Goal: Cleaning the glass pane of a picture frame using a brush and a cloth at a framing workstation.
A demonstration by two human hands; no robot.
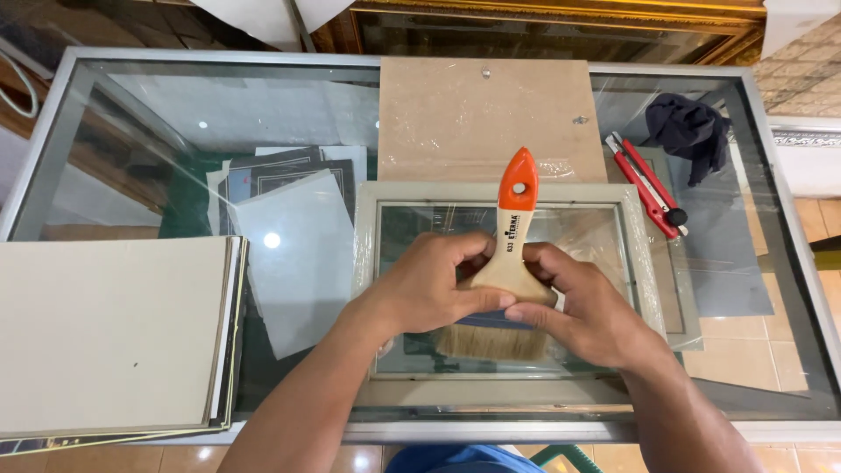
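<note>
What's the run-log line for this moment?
left hand: holds brush | right hand: holds brush | bristles: on frame glass | red cutter: right, untouched

Left hand [427, 285]: fingers curled shut, thumb lying across toward the right hand.
Right hand [585, 307]: fingers bent closed, knuckles up, thumb touching the left thumb.
Forearms: bare, both angling inward from the bottom edge, wrists close together.

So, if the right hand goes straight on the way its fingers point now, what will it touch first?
The right hand points leftward across the wooden, orange-tipped paintbrush. It would probably meet the left hand first, gripping the same brush; depth is unclear.
</note>
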